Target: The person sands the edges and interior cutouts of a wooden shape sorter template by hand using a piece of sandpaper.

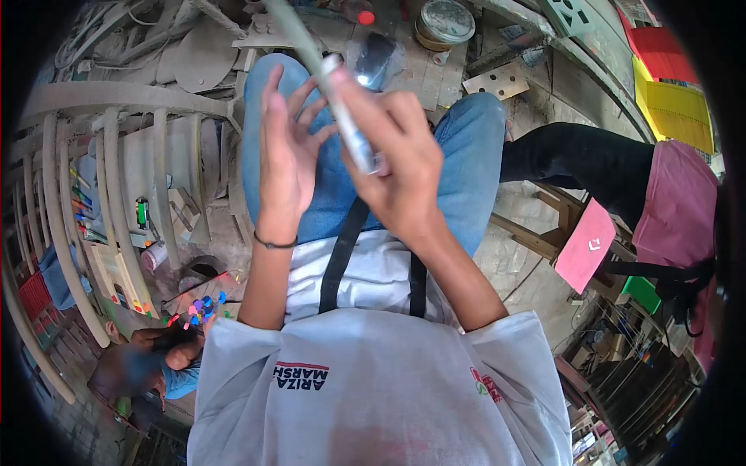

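A long, thin pale stick (347, 124), blurred along its upper length, slants from the top edge down to my right hand (404, 159). My right hand's fingers are closed around the lower part of it. Just to the left, my left hand (286, 159) is raised with its fingers spread and nothing in its palm. A dark band circles my left wrist. Both hands are over my blue jeans (474, 163). What the stick is made of cannot be made out.
A slatted wooden frame (113, 179) stands at the left, near a seated person (148, 369). A lidded tub (445, 23) sits at the top. Another person's black-clad leg (575, 153) and a pink board (584, 247) are at the right.
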Action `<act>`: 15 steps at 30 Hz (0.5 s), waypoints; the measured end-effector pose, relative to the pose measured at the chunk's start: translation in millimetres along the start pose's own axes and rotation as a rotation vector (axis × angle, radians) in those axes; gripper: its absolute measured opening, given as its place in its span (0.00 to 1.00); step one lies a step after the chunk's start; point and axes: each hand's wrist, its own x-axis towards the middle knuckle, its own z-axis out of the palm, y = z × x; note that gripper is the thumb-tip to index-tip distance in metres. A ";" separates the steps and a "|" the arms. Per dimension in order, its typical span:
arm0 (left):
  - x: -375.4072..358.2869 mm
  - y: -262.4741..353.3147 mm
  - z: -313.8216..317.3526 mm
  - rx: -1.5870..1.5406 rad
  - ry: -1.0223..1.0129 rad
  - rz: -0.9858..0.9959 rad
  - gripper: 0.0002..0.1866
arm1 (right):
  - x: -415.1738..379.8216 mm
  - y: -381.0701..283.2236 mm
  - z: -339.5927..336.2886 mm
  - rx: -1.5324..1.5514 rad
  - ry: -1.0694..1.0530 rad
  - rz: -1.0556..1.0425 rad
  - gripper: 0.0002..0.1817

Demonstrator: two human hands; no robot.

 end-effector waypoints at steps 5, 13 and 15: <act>-5.0 4.9 -2.1 -0.055 -0.186 0.019 0.50 | -18.0 -18.2 18.3 0.052 -0.186 0.006 0.43; -2.9 14.5 -2.0 -0.179 -0.326 0.070 0.56 | -4.5 -17.2 -21.4 1.146 -0.116 1.154 0.08; -5.1 14.1 3.0 0.021 -0.354 0.184 0.58 | 4.1 -26.0 -26.4 1.211 -0.072 1.299 0.06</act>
